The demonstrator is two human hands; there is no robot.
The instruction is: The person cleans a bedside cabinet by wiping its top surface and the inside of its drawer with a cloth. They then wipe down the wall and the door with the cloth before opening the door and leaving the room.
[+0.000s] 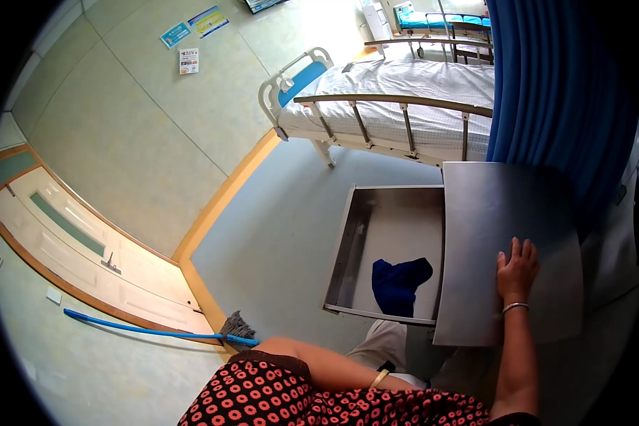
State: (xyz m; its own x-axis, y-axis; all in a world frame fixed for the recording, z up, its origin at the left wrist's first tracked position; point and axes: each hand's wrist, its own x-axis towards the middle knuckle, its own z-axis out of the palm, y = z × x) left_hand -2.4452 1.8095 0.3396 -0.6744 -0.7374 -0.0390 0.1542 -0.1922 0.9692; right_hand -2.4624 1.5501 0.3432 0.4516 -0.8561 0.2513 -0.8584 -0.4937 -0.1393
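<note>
My right hand point(519, 272) rests flat on the metal cabinet top point(486, 227), fingers stretched out, a silver bracelet at its wrist. Pulled out on the left side of that cabinet is a metal drawer point(405, 227). Inside it lies a crumpled dark blue cloth point(399, 282), near the drawer's front-facing side and apart from my hands. My left arm is bent across my body, with a yellowish bangle point(379, 378) at the wrist. Just past the bangle, only a bit of my left hand point(397, 384) shows; its fingers are hidden.
A bed point(405, 85) with side rails stands ahead, beside a hanging blue curtain point(547, 85). On the left, a mop point(156, 331) leans near a white door point(85, 241). Grey-blue floor point(270, 220) lies between the wall and the drawer.
</note>
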